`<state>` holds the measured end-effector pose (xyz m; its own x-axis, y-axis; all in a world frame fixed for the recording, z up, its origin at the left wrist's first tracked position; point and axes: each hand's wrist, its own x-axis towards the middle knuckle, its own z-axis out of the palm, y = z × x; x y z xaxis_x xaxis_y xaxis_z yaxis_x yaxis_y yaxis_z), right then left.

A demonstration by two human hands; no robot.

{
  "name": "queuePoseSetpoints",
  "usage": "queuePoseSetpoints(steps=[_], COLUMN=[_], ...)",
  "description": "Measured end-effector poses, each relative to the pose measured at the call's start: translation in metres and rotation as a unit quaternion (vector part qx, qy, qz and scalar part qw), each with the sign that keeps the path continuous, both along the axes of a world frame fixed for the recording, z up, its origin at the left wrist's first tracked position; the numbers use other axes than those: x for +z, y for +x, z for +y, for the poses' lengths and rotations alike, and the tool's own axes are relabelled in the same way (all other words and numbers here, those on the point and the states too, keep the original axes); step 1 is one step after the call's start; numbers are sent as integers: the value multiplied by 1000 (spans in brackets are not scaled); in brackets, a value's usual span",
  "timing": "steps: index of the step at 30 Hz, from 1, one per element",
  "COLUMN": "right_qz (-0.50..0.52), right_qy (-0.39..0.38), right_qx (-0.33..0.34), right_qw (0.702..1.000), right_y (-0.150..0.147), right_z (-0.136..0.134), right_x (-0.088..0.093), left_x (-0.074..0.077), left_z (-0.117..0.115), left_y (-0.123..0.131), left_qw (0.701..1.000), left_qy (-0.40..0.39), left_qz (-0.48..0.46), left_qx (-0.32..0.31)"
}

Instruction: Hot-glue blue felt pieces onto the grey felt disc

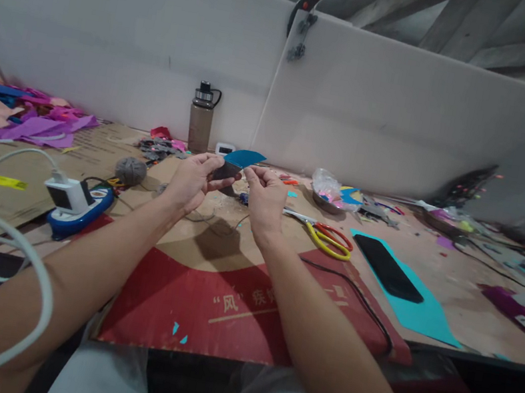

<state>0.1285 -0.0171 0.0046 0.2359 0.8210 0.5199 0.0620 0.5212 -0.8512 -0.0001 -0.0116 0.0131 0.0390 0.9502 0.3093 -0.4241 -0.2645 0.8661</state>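
Hands: two, both in use. The left hand (193, 179) pinches the dark grey end of one blue-and-grey piece (247, 159) between thumb and fingers; the right hand (265, 198) has its thumb and fingertips closed at the lower edge of the same piece. Whether the blue and grey parts are joined cannot be told.

Position: the piece is held raised above the red cardboard (200, 321), between the hands. Its long axis runs left to right, rising slightly — the narrow blue tip points right.

Count of nearby items:
- one pair of scissors (311, 221), red and yellow handles, just right of the right hand
- one black phone (388, 267) on one turquoise sheet (431, 321)
- one grey yarn ball (131, 170), left of the left hand
- one bottle (199, 128), upright near the white panel (168, 38)
- two power strips: one blue (80, 222), one purple (518, 315)
- two turquoise scraps (175, 328) on the cardboard

Markings: the cardboard carries "风" in quotation marks, then 疾 — the remainder is partly covered by the right forearm. Print on the brown cardboard (105, 138) at left is too small to read.
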Motion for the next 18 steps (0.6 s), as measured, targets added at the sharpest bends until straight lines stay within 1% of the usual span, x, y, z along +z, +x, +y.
queuePoseSetpoints(steps=[7,14,16,18], right_qz=[9,-8,-20,-25], right_qy=[-1,-10,-6,2], right_qx=[38,137,145,144], right_qw=[999,990,989,989], right_y=[3,8,8,7], right_z=[3,7,6,5], right_x=[-2,-5,-4,-4], left_x=[1,1,1,1], left_z=[2,5,6,5], left_y=[0,-4,-5,-3], left_qw=[999,994,993,994], left_qy=[-36,-87,-92,-85], left_qz=[-4,-2,15,32], left_qx=[-16,-60,-67,-62])
